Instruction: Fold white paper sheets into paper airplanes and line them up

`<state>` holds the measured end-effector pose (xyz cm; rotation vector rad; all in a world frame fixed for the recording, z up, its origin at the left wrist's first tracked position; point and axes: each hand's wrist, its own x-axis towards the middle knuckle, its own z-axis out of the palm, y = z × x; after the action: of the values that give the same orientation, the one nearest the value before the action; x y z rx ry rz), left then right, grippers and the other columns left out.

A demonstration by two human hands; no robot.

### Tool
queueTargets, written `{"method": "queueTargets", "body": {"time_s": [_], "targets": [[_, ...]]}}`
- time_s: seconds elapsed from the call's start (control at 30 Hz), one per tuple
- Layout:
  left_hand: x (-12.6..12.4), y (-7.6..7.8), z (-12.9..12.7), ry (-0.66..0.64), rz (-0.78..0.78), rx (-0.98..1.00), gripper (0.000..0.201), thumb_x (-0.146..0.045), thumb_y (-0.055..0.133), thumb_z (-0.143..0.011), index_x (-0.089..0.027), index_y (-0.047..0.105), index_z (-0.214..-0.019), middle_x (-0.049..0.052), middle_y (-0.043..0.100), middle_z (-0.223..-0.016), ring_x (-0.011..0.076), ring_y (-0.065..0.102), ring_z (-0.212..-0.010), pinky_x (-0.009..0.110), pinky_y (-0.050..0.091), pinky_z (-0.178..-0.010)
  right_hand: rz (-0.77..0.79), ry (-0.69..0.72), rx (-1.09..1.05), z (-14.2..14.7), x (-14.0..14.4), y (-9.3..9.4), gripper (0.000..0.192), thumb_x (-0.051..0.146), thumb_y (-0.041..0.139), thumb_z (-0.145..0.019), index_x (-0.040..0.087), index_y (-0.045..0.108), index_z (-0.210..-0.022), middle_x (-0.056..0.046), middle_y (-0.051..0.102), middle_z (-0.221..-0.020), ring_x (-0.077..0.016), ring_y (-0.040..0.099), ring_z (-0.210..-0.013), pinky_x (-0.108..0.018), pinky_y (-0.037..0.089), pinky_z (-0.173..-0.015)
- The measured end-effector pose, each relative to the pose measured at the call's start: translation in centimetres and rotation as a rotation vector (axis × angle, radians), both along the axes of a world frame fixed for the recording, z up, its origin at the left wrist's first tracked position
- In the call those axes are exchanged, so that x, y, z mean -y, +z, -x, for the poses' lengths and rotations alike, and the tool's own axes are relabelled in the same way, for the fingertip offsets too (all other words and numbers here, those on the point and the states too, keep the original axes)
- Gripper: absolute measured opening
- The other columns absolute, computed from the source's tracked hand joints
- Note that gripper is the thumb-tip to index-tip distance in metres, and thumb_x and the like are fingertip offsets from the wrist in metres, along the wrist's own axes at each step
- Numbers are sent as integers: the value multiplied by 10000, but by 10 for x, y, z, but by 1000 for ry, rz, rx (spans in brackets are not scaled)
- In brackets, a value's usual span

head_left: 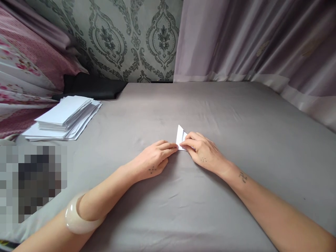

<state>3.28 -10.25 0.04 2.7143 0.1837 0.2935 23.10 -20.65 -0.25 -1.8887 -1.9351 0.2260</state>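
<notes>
While fingers of both hands pinch it, small folded white paper (181,137), pointed, smooth grey sheet (210,105).

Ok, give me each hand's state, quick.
Left hand: fingertips pinching the folded paper.
Right hand: fingers closed on the same paper.

Both hands cover most of the folded paper (180,135); only its upper point shows. A pixelated patch (33,183) hides the lower left.

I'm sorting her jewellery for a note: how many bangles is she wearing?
1: a white bangle on the left forearm, near the bottom edge. The right forearm shows none; anything beyond the frame stays unseen.
</notes>
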Motion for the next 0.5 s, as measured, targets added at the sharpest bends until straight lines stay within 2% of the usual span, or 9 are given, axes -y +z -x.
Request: {"method": "queueTargets", "body": {"time_s": [0.1, 0.23, 0.4, 0.5], "targets": [[1, 0, -6, -5, -31, 12, 478, -12, 381, -805, -149, 588, -1213, 70, 607, -1253, 216, 547, -1070, 333, 501, -918, 17, -24, -5, 0, -1, 1, 223, 171, 495, -923, 258, 698, -951, -19, 629, -952, -161, 552, -883, -272, 412, -672], [1, 1, -13, 36, -47, 42, 310, -108, 395, -903, -149, 653, -1071, 69, 667, -1113, 208, 576, -973, 320, 516, -839, 23, -37, -26, 0, -2, 1, 212, 181, 506, -917, 265, 700, -938, -12, 633, -959, -160, 556, -889, -272, 415, -672], [-2, 2, -15, -42, -128, -13, 326, -234, 371, -981, -153, 580, -1218, 88, 640, -1099, 212, 560, -943, 340, 499, -835, 8, -38, -64, 0, -3, -4, 220, 169, 510, -901, 268, 704, -933, -18, 638, -962, -165, 560, -894, -280, 423, -698], [-4, 2, -16, -86, -177, -29, 346, -290, 360, -993, -143, 577, -1219, 108, 614, -1077, 214, 548, -920, 353, 493, -829, 30, -35, -180, -5, -4, -4, 202, 198, 528, -884, 268, 712, -928, -16, 644, -964, -165, 567, -903, -282, 429, -728]]}}
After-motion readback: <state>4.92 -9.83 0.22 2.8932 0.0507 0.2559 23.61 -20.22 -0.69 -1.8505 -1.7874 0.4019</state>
